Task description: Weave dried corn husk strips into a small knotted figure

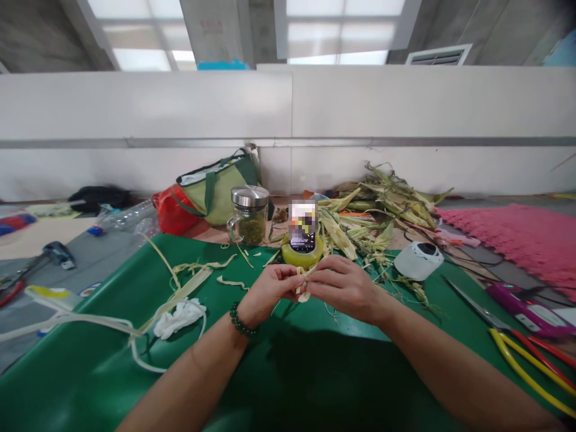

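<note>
In the middle of the head view, my left hand point(269, 290) pinches a small pale strip of corn husk point(305, 297) between thumb and fingertips. My right hand point(347, 290) meets it from the other side, its fingers closed on the same strip. The husk looks folded or looped, but the fingers hide most of it. Just beyond my hands a phone point(302, 234) with a lit screen leans upright in a yellow roll of tape point(290, 257). Loose husk strips point(193, 285) lie left of my hands on the green mat point(103, 276).
A lidded glass jar point(250, 223) stands behind, beside a green bag point(216, 189). Corn husks point(387, 198) are heaped at the back right. Nearer lie a white roll point(418, 261), scissors point(504, 330) and a purple device point(528, 309). White cord point(99, 321) and crumpled tissue point(180, 318) lie left.
</note>
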A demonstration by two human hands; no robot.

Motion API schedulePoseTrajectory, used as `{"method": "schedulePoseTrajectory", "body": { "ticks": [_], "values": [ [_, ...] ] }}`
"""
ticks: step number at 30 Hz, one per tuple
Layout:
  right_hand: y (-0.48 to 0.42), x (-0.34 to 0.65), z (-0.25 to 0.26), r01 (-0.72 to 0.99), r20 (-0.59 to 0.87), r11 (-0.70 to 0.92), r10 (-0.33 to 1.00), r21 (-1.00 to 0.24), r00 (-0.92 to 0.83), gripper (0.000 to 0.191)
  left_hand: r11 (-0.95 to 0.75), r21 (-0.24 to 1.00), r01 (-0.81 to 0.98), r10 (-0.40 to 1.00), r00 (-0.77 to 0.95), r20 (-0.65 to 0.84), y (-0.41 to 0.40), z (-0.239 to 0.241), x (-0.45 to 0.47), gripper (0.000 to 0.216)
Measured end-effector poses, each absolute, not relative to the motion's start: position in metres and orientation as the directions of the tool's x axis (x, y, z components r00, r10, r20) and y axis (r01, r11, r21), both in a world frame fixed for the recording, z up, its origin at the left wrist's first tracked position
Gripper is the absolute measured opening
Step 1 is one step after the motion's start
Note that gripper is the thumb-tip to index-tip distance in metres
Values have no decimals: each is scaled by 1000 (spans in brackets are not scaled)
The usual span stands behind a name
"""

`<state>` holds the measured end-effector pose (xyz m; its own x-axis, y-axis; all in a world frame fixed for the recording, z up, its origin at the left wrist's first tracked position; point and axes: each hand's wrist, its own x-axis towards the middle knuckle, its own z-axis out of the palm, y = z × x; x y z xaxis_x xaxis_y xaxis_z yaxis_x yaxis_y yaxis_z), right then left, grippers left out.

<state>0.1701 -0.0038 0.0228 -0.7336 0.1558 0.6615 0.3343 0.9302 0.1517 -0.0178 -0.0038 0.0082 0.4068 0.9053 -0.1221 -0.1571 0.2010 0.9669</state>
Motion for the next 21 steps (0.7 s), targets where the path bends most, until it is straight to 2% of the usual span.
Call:
{"method": "schedulePoseTrajectory", "body": {
  "ticks": [5, 8, 13, 15, 18, 21],
  "values": [
    [3, 169, 18, 318, 740, 930, 343, -183, -578, 9, 179, 968, -177, 903, 420, -90, -7, 14, -16, 31],
    [3, 168, 18, 302, 731, 920, 383, -249, -565, 9, 164, 965, -202, 922, 379, -78, -7, 14, -15, 30],
    [1, 166, 18, 351, 740, 907, 399, -233, -541, 11, 74, 982, -172, 960, 280, -24, -8, 11, -12, 31],
    [0, 164, 17, 379, 745, 886, 439, -266, -502, 12, 37, 988, -152, 968, 251, 2, -9, 10, -11, 31],
    [-2, 163, 16, 388, 697, 817, 570, -426, -435, 16, 33, 988, -152, 967, 255, 7, -10, 10, -10, 33],
    [-5, 162, 15, 406, 584, 687, 726, -602, -362, 23, 74, 987, -143, 955, 295, -29, -10, 12, -9, 36]
  ]
}}
